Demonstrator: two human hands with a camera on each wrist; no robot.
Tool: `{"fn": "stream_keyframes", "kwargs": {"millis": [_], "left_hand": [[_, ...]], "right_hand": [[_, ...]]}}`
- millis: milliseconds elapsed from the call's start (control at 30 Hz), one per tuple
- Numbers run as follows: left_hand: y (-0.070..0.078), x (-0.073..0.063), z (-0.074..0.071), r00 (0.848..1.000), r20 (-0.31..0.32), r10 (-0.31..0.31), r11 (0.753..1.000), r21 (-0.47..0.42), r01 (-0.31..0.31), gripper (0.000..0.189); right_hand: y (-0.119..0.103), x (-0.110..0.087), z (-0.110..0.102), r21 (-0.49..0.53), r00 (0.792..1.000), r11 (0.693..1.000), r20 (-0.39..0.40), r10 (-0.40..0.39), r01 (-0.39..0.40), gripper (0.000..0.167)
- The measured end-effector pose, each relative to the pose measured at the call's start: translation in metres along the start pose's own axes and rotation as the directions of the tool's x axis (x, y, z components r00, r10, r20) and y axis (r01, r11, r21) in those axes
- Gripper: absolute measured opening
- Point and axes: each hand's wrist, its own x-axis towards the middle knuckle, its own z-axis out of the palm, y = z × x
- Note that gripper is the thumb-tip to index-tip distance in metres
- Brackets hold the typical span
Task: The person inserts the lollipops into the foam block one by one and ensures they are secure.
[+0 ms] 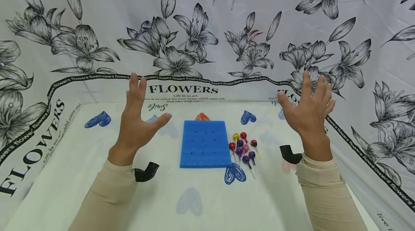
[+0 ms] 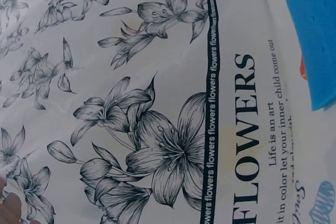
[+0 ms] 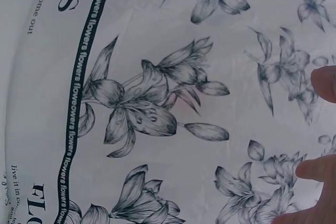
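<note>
A flat, square blue foam block (image 1: 205, 146) with rows of tiny holes sits on the white bench (image 1: 155, 205). Just right of it lies a bunch of round, shiny lollipops (image 1: 240, 151) on thin sticks, red, purple, pink and yellow. The left hand (image 1: 133, 125) is up, thumb wide apart from its straight fingers. The right hand (image 1: 307, 114) is up too, fingers spread.

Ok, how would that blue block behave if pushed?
The blue block has small holes and looks like foam, so it's probably light and slightly squashy. Lying broad and flat on the table, it would likely slide rather than tip.
</note>
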Motion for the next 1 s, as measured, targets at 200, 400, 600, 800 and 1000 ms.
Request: {"fn": "stream_keyframes", "kwargs": {"millis": [200, 400, 600, 800, 1000], "left_hand": [[0.001, -0.015, 0.012, 1.0, -0.019, 0.012, 0.992, -0.129, -0.014, 0.1], [0.001, -0.03, 0.028, 0.999, -0.018, 0.038, 0.972, -0.233, -0.041, 0.1], [-0.002, -0.047, 0.046, 0.999, 0.033, -0.002, 0.954, -0.301, 0.012, 0.098], [-0.01, -0.06, 0.062, 0.986, 0.15, -0.071, 0.954, -0.28, 0.111, 0.094], [-0.019, -0.072, 0.081, 0.94, 0.286, -0.187, 0.925, -0.272, 0.266, 0.098]], "right_hand": [[0.0, -0.004, -0.001, 0.016, 0.999, 0.999, -0.036, -0.031, 0.032, 0.085], [-0.002, -0.006, -0.001, 0.026, 0.997, 0.998, -0.055, -0.048, 0.05, 0.084], [-0.004, -0.006, 0.002, 0.026, 0.996, 0.997, -0.064, -0.066, 0.068, 0.084], [-0.002, -0.008, 0.004, 0.022, 0.996, 0.998, -0.062, -0.061, 0.062, 0.085], [-0.001, -0.007, 0.006, 0.018, 0.996, 0.998, -0.06, -0.065, 0.066, 0.084]]}}
